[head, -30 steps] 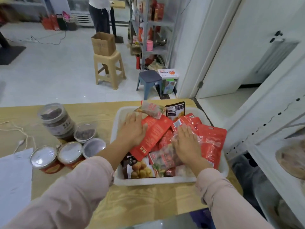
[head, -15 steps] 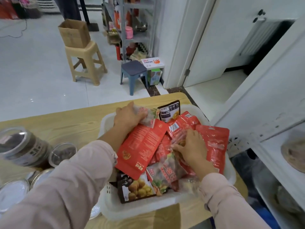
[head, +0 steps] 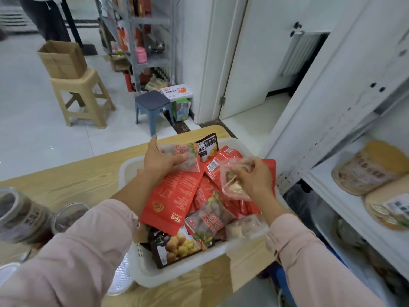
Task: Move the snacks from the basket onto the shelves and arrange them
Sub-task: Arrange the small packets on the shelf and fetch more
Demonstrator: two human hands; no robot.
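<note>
White plastic basket [head: 177, 276], mid-frame. Left hand [head: 159, 160] grips one clear red-printed packet [head: 184, 155]; right hand [head: 254, 181] pinches one clear crinkled packet [head: 232, 173]. One large red foil pouch [head: 174, 196], long axis lower-left to upper-right.

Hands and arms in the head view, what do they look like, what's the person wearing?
Both arms wear loose, pale pink long sleeves, the left sleeve and the right sleeve, each ending in a gathered cuff partway up the forearm. The left hand and right hand are bare: no gloves, rings or watch show.
</note>
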